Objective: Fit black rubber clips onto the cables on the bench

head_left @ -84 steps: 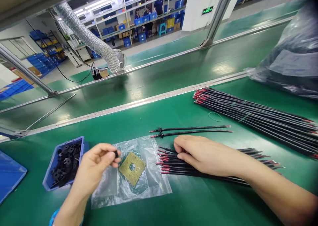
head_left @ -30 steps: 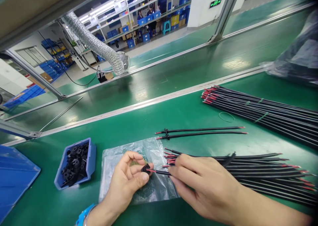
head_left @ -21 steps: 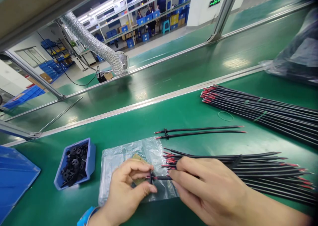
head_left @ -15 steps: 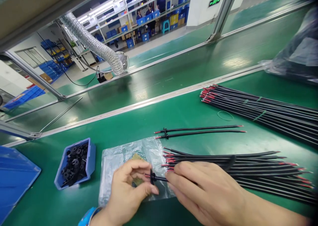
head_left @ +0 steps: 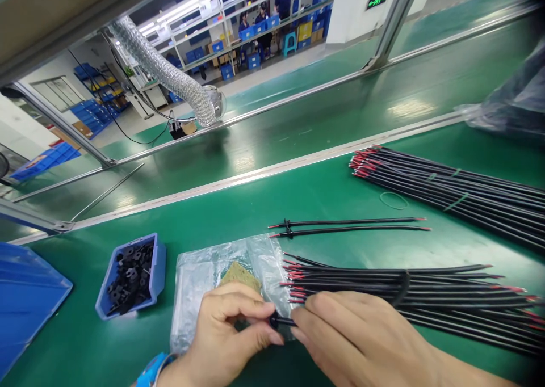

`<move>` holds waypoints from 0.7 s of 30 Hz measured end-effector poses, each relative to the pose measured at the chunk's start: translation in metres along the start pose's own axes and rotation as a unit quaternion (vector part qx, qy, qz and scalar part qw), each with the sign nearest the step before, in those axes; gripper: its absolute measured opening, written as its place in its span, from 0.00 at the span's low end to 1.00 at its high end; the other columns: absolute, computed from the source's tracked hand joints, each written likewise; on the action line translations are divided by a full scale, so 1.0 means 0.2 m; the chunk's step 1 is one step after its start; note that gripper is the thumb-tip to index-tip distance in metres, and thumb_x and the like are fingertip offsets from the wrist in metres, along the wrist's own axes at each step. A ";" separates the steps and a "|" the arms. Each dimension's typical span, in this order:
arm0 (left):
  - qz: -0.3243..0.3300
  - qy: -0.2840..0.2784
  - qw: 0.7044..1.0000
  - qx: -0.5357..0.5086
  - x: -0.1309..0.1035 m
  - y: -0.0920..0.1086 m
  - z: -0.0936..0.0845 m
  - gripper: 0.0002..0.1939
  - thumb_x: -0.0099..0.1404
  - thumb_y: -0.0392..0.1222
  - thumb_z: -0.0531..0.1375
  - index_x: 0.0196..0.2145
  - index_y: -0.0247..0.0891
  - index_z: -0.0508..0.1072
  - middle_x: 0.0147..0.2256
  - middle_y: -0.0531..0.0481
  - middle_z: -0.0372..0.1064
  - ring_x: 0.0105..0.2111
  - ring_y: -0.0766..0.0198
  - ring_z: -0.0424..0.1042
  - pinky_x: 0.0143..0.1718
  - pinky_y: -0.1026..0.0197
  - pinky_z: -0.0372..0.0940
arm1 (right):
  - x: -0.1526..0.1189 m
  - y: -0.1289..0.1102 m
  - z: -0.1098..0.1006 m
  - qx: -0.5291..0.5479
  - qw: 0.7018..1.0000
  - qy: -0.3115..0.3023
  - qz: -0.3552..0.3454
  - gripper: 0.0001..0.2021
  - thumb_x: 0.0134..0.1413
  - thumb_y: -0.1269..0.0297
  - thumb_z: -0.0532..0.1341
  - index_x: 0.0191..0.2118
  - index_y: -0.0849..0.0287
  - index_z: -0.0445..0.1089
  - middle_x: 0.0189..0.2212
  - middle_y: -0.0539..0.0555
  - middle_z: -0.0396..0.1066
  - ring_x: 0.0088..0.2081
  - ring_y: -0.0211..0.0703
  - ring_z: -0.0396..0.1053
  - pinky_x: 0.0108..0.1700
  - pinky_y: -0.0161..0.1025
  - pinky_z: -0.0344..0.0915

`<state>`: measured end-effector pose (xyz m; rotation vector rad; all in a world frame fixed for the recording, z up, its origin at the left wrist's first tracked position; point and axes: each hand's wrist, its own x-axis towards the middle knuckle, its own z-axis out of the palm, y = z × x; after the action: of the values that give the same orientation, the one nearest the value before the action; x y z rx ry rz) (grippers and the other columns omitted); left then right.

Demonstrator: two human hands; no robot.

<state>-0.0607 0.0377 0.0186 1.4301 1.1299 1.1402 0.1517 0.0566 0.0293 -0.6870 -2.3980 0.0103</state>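
My left hand (head_left: 234, 327) pinches a small black grommet (head_left: 275, 319) at the end of a black cable (head_left: 287, 322). Close beside it, my right hand (head_left: 357, 336) grips the same cable with its fingers wrapped round it. Under my left hand lies a clear plastic bag (head_left: 191, 279) with a yellowish pad (head_left: 240, 276) on it. Behind my right hand is a loose pile of black cables (head_left: 361, 279) with red wire ends. Two cables (head_left: 353, 229) with black grommets near their left ends lie farther back.
A blue bin (head_left: 158, 270) of black grommets stands at the left, beside a larger blue container (head_left: 29, 307). Banded cables (head_left: 426, 177) and a green rubber band (head_left: 394, 201) lie at the right. A silver duct (head_left: 170, 75) hangs beyond the bench. People are at distant shelves.
My left fingers have closed over the grommet and cable end, hiding the red wires that showed before. Both hands sit slightly farther right, and the whole view has shifted a little.
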 end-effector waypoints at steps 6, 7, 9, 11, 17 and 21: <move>0.059 -0.025 0.997 0.040 -0.01 0.03 0.01 0.19 0.52 0.28 0.71 0.37 0.51 0.83 0.30 0.50 0.79 0.27 0.64 0.75 0.30 0.64 0.70 | -0.02 -0.04 0.03 0.025 0.999 -0.010 0.032 0.17 0.67 0.73 0.46 0.30 0.57 0.68 0.23 0.50 0.65 0.22 0.37 0.63 0.25 0.39 0.58; 0.060 -0.030 0.997 0.041 -0.02 0.03 0.01 0.19 0.51 0.27 0.71 0.37 0.51 0.83 0.30 0.50 0.79 0.26 0.64 0.76 0.30 0.64 0.70 | -0.03 -0.04 0.03 0.032 0.999 -0.012 0.033 0.18 0.67 0.73 0.45 0.29 0.57 0.67 0.23 0.50 0.65 0.22 0.37 0.62 0.24 0.39 0.58; 0.059 -0.038 0.996 0.048 -0.02 0.03 0.03 0.19 0.51 0.27 0.72 0.36 0.51 0.83 0.29 0.50 0.79 0.26 0.64 0.76 0.29 0.64 0.70 | -0.03 -0.04 0.04 0.046 0.998 -0.016 0.029 0.18 0.66 0.74 0.46 0.27 0.56 0.65 0.22 0.50 0.64 0.21 0.37 0.61 0.23 0.38 0.57; 0.053 -0.039 0.996 0.060 -0.02 0.03 0.04 0.17 0.51 0.29 0.72 0.36 0.50 0.83 0.29 0.50 0.79 0.26 0.63 0.76 0.28 0.63 0.70 | -0.04 -0.04 0.05 0.066 0.997 -0.020 0.031 0.17 0.63 0.76 0.46 0.27 0.56 0.65 0.22 0.49 0.64 0.21 0.37 0.61 0.22 0.38 0.56; 0.074 -0.020 0.990 0.116 -0.01 0.03 0.06 0.12 0.54 0.31 0.71 0.35 0.46 0.83 0.29 0.47 0.79 0.26 0.62 0.76 0.29 0.62 0.70 | -0.03 -0.01 0.07 0.190 0.975 -0.069 0.094 0.14 0.64 0.75 0.48 0.29 0.57 0.63 0.22 0.48 0.64 0.21 0.34 0.60 0.22 0.34 0.55; 0.060 -0.029 0.990 0.122 0.01 0.04 0.06 0.14 0.53 0.32 0.71 0.37 0.46 0.83 0.29 0.47 0.79 0.27 0.62 0.76 0.30 0.62 0.71 | -0.02 0.03 0.05 0.209 0.970 -0.075 0.095 0.14 0.65 0.75 0.48 0.29 0.57 0.62 0.24 0.48 0.64 0.23 0.35 0.61 0.23 0.34 0.55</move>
<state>-0.0483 0.0368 0.0263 1.7282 1.1863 1.0621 0.1512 0.0624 0.0181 -0.7276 -2.3502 0.6486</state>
